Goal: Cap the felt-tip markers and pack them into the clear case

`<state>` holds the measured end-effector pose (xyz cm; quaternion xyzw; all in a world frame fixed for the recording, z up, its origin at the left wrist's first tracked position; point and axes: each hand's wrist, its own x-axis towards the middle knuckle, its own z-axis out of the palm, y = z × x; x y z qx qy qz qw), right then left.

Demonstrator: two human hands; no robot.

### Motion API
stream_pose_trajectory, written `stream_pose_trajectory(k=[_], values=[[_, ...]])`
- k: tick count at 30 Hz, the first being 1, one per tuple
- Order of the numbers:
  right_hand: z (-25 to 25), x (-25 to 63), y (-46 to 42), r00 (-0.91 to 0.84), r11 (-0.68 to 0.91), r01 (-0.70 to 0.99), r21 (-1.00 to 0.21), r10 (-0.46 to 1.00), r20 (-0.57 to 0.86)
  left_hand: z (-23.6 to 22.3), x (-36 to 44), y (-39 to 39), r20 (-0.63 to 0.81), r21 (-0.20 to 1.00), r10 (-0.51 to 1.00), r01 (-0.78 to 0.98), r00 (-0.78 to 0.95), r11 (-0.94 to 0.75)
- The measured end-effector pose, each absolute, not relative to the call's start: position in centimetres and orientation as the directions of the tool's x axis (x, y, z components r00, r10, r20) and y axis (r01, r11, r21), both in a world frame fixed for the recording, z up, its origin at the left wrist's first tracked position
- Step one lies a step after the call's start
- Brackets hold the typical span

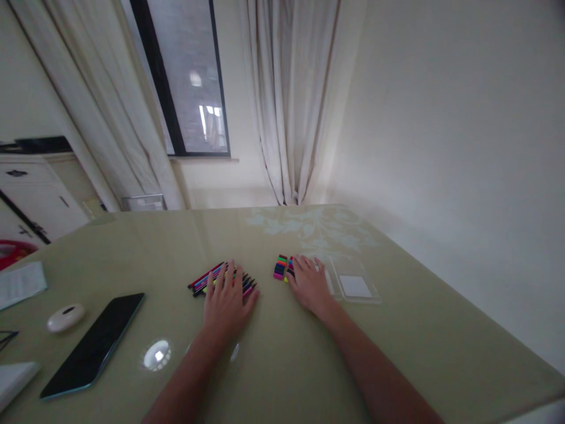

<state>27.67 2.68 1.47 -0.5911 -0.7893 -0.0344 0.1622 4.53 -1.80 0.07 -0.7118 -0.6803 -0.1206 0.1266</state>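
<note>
My left hand [228, 297] lies flat with its fingers spread over a bundle of colored pens [206, 280]. The pens lie on the table side by side, their dark tips pointing right, and the hand covers their middle. My right hand [308, 281] rests with its fingers stretched out at the left edge of a clear plastic case [357, 287]. Small bright-colored pieces [280, 267] stand in a row just left of that hand, and some more are partly hidden under its fingers. The case lies open with a white patch inside.
A black phone [95, 344], a white oval device [66, 318] and a folded paper [22, 284] lie on the left of the glossy table [282, 365]. A white object [16, 377] sits at the near left edge. The wall [463, 176] runs along the table's right side.
</note>
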Motion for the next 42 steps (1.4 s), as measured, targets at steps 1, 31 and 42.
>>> stream_pose_trajectory(k=[1, 31, 42], values=[[1.4, 27.6, 2.7, -0.251, 0.303, 0.942, -0.144, 0.921, 0.298, 0.1, 4.5, -1.8, 0.347, -0.007, 0.937, 0.999, 0.051, -0.052], [3.2, 28.6, 1.9, -0.273, 0.342, 0.882, -0.323, 0.931, 0.241, 3.4, -2.2, -0.6, 0.246, 0.304, 0.902, 0.912, -0.354, 0.275], [3.4, 28.2, 1.7, -0.300, 0.360, 0.881, -0.305, 0.927, 0.227, 3.2, -1.8, -0.7, 0.165, 0.245, 0.947, 0.942, -0.275, 0.231]])
